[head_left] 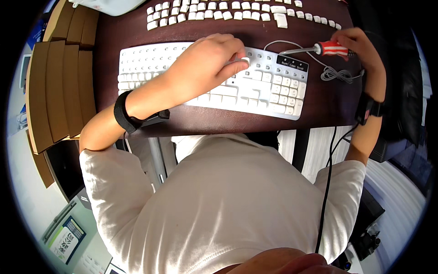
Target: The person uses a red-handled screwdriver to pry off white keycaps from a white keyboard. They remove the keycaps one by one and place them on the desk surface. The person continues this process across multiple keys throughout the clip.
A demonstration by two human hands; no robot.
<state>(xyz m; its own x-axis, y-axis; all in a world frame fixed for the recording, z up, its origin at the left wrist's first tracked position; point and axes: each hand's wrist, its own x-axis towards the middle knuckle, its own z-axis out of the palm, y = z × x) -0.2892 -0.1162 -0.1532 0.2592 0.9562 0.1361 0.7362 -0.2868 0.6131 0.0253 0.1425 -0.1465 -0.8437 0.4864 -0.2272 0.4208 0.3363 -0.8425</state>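
Observation:
A white keyboard [248,86] lies on the dark desk in front of me. Its far rows are bare of keycaps in many places, while caps still sit on the near rows and the number pad. Over the middle of the keyboard, my left hand [212,59] pinches a small white keycap [246,60] between thumb and fingers. To the right, my right hand [360,44] is wrapped round the red-and-white handle of a screwdriver [331,48]. Its metal shaft points left, with the tip by the black indicator strip [292,63] at the keyboard's far right corner.
Many loose white keycaps [228,15] lie in rows beyond the keyboard. A coiled grey cable [336,74] rests on the desk [191,119] right of the keyboard. Brown cardboard boxes [48,91] stand along the left side. A black cable [326,182] hangs near my right arm.

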